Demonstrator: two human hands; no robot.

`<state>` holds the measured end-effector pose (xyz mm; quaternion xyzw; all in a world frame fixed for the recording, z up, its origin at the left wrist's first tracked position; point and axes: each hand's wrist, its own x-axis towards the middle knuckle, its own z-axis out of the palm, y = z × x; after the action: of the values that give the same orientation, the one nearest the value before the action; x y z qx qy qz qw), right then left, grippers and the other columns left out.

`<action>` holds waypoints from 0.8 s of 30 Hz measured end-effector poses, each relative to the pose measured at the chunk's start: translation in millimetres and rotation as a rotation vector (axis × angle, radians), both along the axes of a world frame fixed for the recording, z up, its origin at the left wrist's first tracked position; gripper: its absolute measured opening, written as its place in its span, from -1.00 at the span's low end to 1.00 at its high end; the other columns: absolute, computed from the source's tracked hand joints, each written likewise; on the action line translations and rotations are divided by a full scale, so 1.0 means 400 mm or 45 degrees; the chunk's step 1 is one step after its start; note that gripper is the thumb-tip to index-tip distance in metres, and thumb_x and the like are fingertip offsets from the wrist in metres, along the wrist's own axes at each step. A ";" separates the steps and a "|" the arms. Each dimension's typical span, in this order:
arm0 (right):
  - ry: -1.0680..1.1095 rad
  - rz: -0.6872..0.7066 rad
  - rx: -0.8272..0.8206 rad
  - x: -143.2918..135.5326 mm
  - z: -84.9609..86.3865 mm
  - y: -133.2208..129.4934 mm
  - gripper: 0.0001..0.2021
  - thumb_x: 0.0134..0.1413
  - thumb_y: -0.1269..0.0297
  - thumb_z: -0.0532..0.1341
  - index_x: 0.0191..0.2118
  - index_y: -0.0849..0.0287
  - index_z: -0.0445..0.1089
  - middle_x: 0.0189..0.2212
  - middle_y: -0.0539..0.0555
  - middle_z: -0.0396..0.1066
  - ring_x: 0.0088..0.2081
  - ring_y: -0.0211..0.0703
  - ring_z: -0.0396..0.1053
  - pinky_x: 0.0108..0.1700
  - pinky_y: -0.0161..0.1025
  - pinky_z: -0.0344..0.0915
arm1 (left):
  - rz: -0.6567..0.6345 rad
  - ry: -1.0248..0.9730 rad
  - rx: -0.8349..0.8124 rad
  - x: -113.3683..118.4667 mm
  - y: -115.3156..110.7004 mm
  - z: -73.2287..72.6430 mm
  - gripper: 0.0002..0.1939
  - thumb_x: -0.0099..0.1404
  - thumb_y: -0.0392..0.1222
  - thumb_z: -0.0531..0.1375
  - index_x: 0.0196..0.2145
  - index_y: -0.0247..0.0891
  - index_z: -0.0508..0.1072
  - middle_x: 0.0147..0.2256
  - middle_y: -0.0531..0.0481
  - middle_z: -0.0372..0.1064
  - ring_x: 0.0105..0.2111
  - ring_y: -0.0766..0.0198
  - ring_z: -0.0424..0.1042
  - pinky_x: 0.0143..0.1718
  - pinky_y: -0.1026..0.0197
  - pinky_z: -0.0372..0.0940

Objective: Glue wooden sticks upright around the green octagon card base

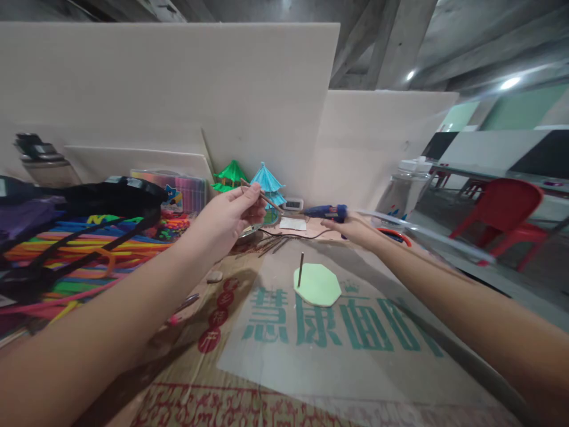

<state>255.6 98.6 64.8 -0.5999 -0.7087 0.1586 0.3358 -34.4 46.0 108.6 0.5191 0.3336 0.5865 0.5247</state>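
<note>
My left hand (233, 216) is raised over the work surface, thumb and fingers pinching a thin brown stick (272, 204) that slants down to the right. My right hand (358, 230) is wrapped round a blue hot glue gun (322, 212), its nozzle pointing left, close to the stick's lower end. Whether nozzle and stick touch, I cannot tell. A long clear glue stick (427, 228) trails from the gun's back. Below both hands lies a pale green octagonal piece (320, 289), with one short brown stick (301, 270) standing upright near its left edge.
Behind my left hand stand a green paper roof model (233, 172) and a blue one (265, 177). Colourful pipe cleaners (89, 249) and a marker case (178, 193) are at left. A clear bottle (402, 193) stands at right. Printed cardboard (186, 367) covers the table.
</note>
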 end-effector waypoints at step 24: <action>-0.451 -0.188 -0.113 0.048 -0.010 0.054 -0.81 0.08 0.29 0.36 -0.22 0.31 0.59 -0.28 0.29 0.60 -0.15 0.16 0.50 -0.15 -0.17 0.28 | 0.060 0.576 0.322 -0.001 -0.050 -0.007 -0.67 0.27 -0.03 0.37 -0.55 -0.25 0.48 -0.56 0.06 0.32 -0.55 0.34 0.23 -0.48 0.29 0.10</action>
<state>274.9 120.3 61.0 -0.6830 -0.7030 0.0565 0.1900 -34.6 26.2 105.9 0.6905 0.3784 0.5045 0.3542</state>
